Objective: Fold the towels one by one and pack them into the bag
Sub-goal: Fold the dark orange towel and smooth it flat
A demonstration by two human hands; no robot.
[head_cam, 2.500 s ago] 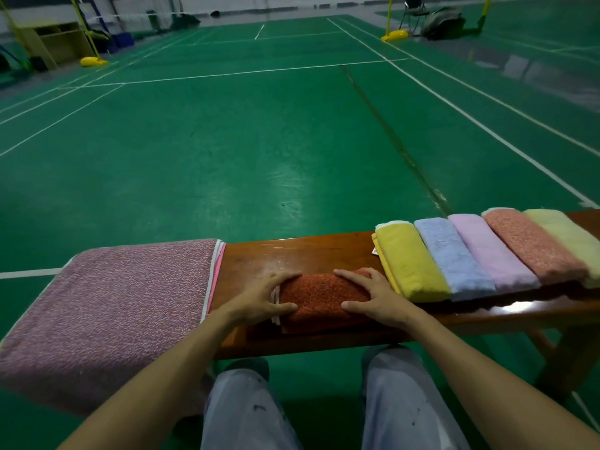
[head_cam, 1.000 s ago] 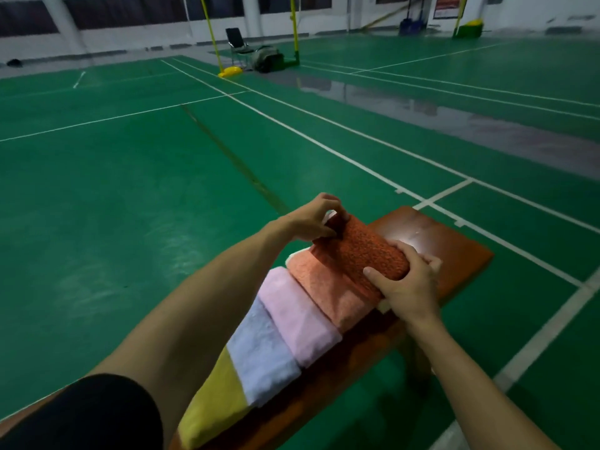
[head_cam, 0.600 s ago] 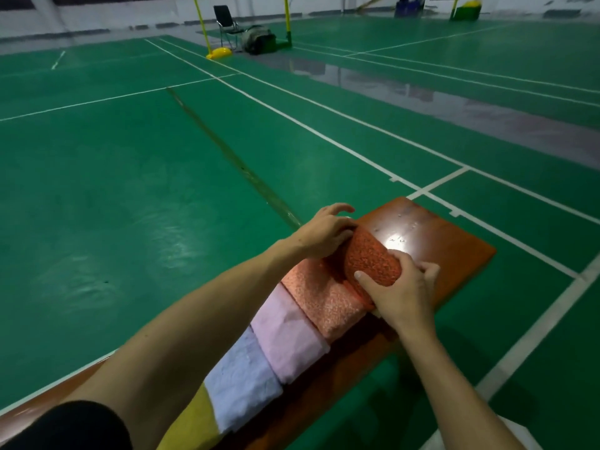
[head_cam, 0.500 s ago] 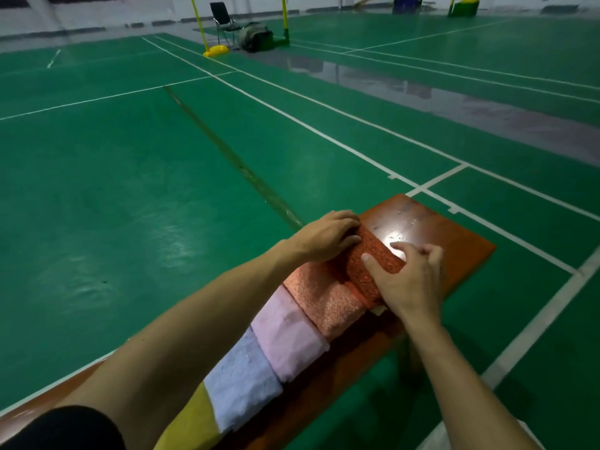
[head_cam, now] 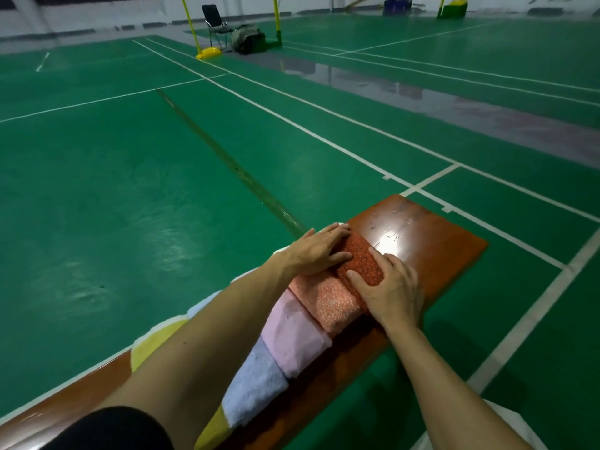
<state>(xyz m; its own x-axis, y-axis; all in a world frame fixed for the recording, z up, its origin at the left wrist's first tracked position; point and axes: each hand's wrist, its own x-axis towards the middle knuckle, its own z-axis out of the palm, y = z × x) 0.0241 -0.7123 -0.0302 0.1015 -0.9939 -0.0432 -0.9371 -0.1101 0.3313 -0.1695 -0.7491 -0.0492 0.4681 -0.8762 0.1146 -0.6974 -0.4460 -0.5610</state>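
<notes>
The left hand (head_cam: 319, 251) and right hand (head_cam: 389, 289) pressed flat, straight fingers on the far red towel (head_cam: 360, 259) so it sat neatly folded.

Counting five folded towels in sight: one yellow towel (head_cam: 152, 347), one light blue towel (head_cam: 256, 388), one pink towel (head_cam: 292, 336), one salmon towel (head_cam: 328, 300), one rust-orange towel (head_cam: 360, 258). Tallying two hands up front, left hand (head_cam: 319, 250) and right hand (head_cam: 393, 290). Just one wooden bench (head_cam: 438, 241). Way at the back, spotting one folding chair (head_cam: 216, 24), one dark bag (head_cam: 248, 40) and three yellow poles (head_cam: 190, 24).
</notes>
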